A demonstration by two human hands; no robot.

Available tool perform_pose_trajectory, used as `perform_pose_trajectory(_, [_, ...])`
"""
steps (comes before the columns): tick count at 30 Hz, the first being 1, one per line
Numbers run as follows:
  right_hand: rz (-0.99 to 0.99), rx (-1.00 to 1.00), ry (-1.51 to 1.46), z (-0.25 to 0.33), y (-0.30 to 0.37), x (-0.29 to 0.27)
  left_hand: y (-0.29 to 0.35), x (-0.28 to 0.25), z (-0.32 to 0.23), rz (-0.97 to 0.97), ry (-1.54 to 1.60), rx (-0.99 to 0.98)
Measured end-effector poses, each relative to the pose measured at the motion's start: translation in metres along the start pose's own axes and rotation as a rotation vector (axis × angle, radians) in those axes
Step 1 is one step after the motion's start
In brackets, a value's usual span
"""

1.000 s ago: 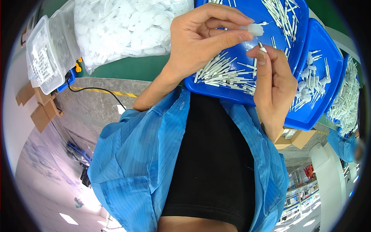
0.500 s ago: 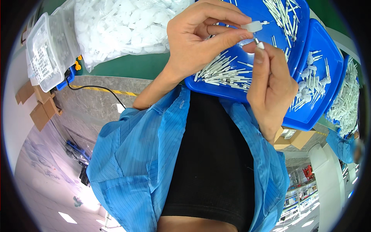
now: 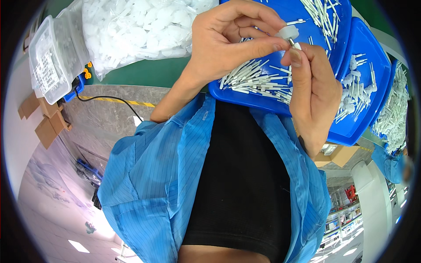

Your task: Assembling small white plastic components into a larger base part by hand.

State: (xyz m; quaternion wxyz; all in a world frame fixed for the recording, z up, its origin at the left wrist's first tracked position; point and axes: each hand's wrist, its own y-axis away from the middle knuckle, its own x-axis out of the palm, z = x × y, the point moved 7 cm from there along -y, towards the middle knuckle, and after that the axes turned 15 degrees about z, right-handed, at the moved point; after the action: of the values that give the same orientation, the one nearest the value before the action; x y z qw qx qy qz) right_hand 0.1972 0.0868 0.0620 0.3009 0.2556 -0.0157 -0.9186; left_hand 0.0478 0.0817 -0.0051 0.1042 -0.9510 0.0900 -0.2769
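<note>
My left hand (image 3: 239,41) pinches a small translucent white plastic piece (image 3: 289,32) between thumb and forefinger. My right hand (image 3: 313,87) holds a slim white rod (image 3: 297,45) whose metal end points up at the plastic piece. The metal end is at the underside of the piece; whether it sits inside is too small to tell. Both hands are above a blue tray (image 3: 274,104) that holds loose white rods (image 3: 256,79) in heaps. Most of the held rod is hidden by my right fingers.
A second blue tray (image 3: 346,138) at the right holds rods with translucent pieces on them (image 3: 355,90). Farther right lies a pile of similar parts (image 3: 393,111). At the left are a bag of translucent pieces (image 3: 140,33) and a clear plastic box (image 3: 48,65).
My right hand has shifted slightly right, and the rod's metal end has come up against the plastic piece. The plastic piece has tilted in my left fingers.
</note>
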Motion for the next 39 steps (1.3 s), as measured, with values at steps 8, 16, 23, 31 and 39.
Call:
perform_pose_trajectory(8, [-0.046,-0.012,0.005,0.003,0.002,-0.001,-0.003,-0.003,0.004,0.151,0.021,0.017])
perform_pose_trajectory(16, [0.0,0.003,-0.304,-0.004,0.001,0.005,-0.001,0.004,-0.01,0.142,-0.199,0.174])
perform_pose_trajectory(23, [0.287,0.174,-1.115,-0.017,0.001,0.027,-0.009,0.015,-0.035,0.261,-0.554,0.243])
perform_pose_trajectory(31, [-0.294,-0.398,0.262,0.018,0.013,0.002,-0.011,0.019,-0.043,0.218,-0.578,0.326])
perform_pose_trajectory(39, [-0.234,-0.276,0.278,0.026,0.017,0.0,-0.016,0.018,-0.038,0.262,-0.515,0.289])
